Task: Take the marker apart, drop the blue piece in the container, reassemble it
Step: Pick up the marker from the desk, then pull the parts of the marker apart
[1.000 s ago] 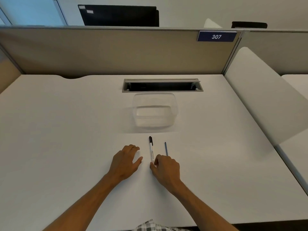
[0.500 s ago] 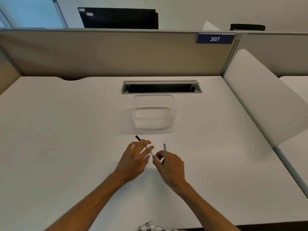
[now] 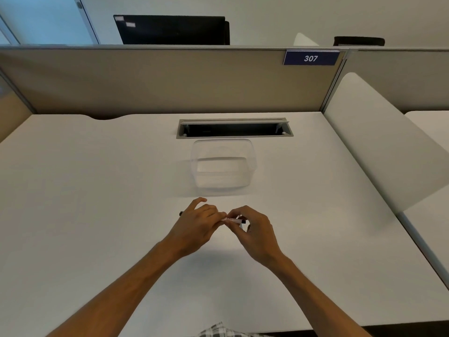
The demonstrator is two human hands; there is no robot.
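You hold the marker crosswise above the desk, long axis left to right: your left hand pinches its dark-tipped end, your right hand its other. The clear container stands straight ahead. Barrel print is unreadable; the partition sign reads 307.

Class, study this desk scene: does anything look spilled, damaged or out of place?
Nothing stands out. The clear container sits upright on the desk, and the left hand and right hand hold the marker level between them.
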